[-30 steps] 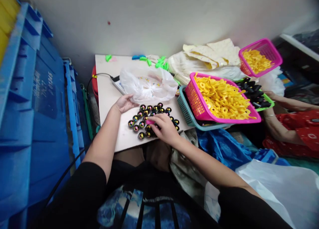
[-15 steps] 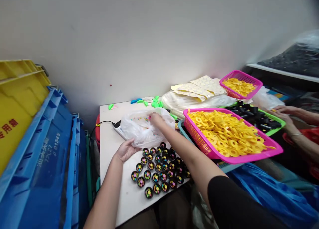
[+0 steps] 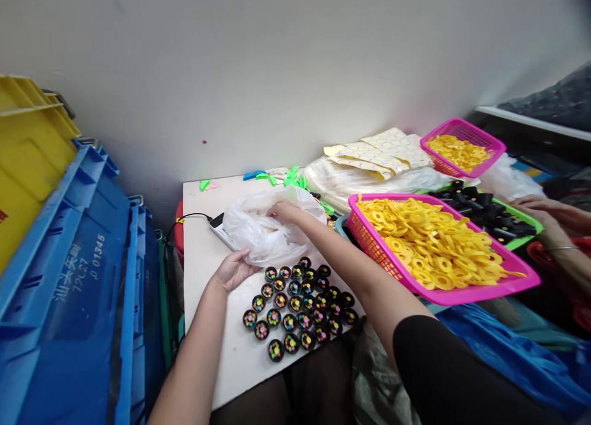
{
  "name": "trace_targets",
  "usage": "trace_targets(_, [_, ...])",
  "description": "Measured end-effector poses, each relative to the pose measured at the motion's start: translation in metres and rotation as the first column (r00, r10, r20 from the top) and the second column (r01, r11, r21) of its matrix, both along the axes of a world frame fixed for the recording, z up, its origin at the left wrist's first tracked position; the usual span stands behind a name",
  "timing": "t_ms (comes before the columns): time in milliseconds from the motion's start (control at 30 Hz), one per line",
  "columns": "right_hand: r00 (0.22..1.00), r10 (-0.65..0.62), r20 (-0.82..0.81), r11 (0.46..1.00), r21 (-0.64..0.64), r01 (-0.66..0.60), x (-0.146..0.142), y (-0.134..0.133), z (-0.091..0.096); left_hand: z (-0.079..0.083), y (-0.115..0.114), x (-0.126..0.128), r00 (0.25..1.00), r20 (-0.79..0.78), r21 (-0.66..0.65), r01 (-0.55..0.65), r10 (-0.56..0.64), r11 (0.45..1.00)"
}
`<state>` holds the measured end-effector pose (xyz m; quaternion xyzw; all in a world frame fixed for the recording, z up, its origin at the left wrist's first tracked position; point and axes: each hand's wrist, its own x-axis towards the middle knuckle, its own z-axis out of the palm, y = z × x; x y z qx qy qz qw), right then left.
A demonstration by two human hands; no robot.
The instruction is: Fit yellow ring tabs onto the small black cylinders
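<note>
My left hand point(image 3: 232, 269) grips the near edge of a clear plastic bag point(image 3: 258, 231) that holds small coloured bits. My right hand point(image 3: 282, 212) reaches into the bag's mouth, fingers bent together and partly hidden by the plastic. In front of the bag, several black round caps point(image 3: 298, 307) with coloured dots inside stand in rows on a white board point(image 3: 207, 326).
Blue crates point(image 3: 78, 302) and a yellow one point(image 3: 25, 148) stand on the left. A pink basket of yellow rings point(image 3: 438, 246) sits to the right, another pink basket point(image 3: 462, 146) behind it, and a green tray of black parts point(image 3: 484, 209). Another person's hands point(image 3: 549, 212) work at far right.
One second ago my right hand was on the black caps; it has moved up into the bag. The camera has tilted upward. My left hand stays at the bag's edge.
</note>
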<state>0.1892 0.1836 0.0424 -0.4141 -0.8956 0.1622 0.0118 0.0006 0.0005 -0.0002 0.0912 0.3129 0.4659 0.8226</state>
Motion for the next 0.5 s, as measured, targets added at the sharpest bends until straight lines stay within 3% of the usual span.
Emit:
trace_targets(167, [0.958, -0.097, -0.27, 0.981, -0.187, 0.046, 0.011, -0.007, 0.004, -0.001, 0.001, -0.001, 1.0, 0.014, 0.017, 0.016, -0.017, 1.0])
trace_targets(300, [0.842, -0.164, -0.514, 0.969, -0.244, 0.039, 0.021, -0.022, 0.017, 0.0, 0.002, -0.002, 1.0, 0.003, 0.03, 0.024, -0.024, 0.999])
trace_targets(400, [0.751, -0.207, -0.627, 0.956, -0.292, 0.02, 0.031, -0.052, 0.028, 0.005, 0.002, 0.0, 0.998, -0.064, 0.04, 0.023, -0.021, 0.999])
trace_targets(500, [0.658, -0.289, -0.696, 0.921, -0.39, -0.008, 0.047, -0.104, 0.034, 0.01, 0.002, 0.003, 0.994, -0.107, 0.059, 0.023, -0.016, 0.998])
